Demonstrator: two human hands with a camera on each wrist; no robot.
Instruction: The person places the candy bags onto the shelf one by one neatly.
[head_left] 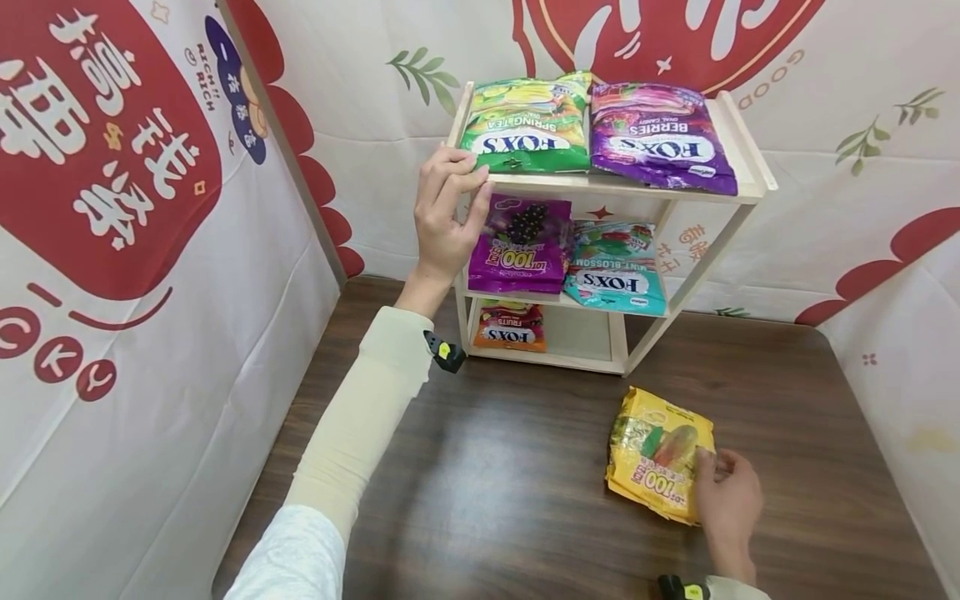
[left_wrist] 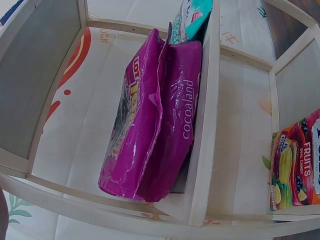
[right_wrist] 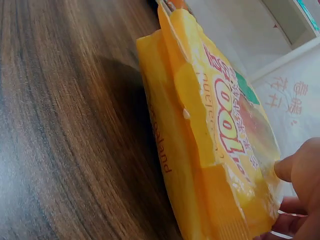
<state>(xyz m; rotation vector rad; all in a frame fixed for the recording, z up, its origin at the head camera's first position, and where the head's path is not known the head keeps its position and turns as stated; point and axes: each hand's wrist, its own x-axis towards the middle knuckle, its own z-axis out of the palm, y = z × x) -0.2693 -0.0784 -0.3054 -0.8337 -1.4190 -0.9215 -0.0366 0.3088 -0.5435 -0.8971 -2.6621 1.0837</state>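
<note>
My right hand [head_left: 729, 500] grips the right edge of a yellow candy bag [head_left: 660, 454] over the table; the right wrist view shows thumb and fingers [right_wrist: 295, 167] on either side of that edge. My left hand [head_left: 447, 208] rests at the front left corner of the wooden shelf's [head_left: 555, 181] top tier. Just under it, on the middle tier, stands a purple candy bag [head_left: 521, 243], close up in the left wrist view [left_wrist: 150, 120]. Beside that bag is a teal mint candy bag [head_left: 615, 267].
Green [head_left: 528, 125] and dark purple [head_left: 660, 133] candy bags lie on the top tier. An orange-red fruit candy bag [head_left: 510, 325] sits at the left of the bottom tier. Printed cloth walls [head_left: 285, 400] surround the dark wooden table [head_left: 480, 483].
</note>
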